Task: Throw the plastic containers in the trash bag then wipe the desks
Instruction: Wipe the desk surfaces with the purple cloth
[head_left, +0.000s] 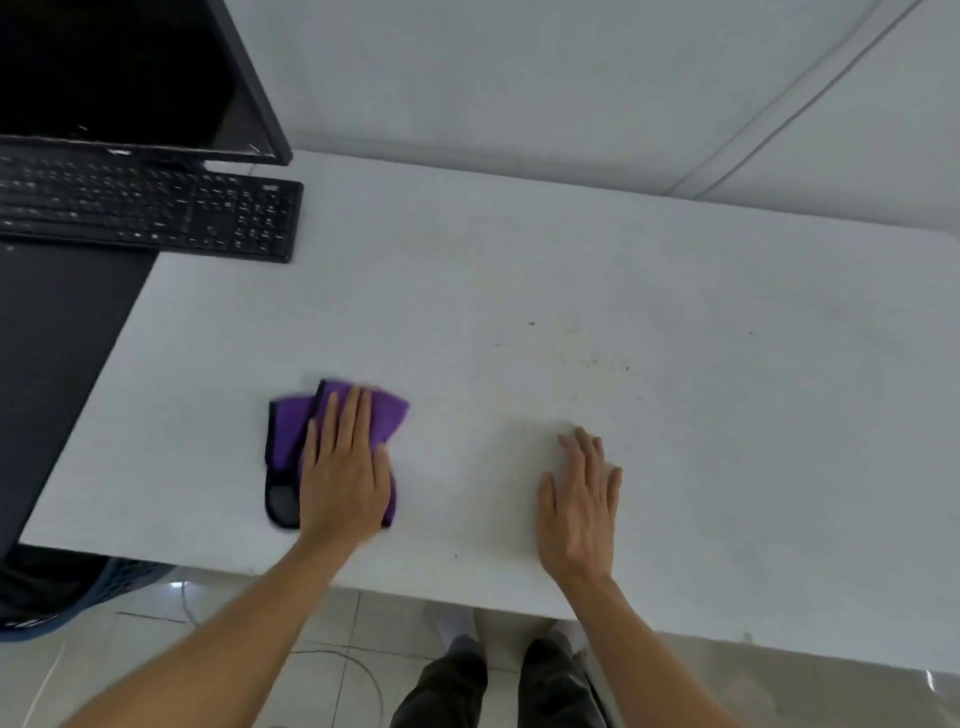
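Note:
A purple cloth with black trim (387, 415) lies folded on the white desk (675, 291), near its front left. My left hand (343, 467) presses flat on the cloth with straight fingers. To the right, my right hand (582, 499) rests flat on the bare desk top, fingers spread and holding nothing. Small dark specks and faint stains mark the desk beyond my right hand. No plastic containers or trash bag are in view.
A black keyboard (150, 208) and a black monitor (130, 73) stand at the far left, on a dark desk (57, 332) beside the white one. A blue basket (57, 603) sits on the tiled floor below the left corner. Cables run along the floor.

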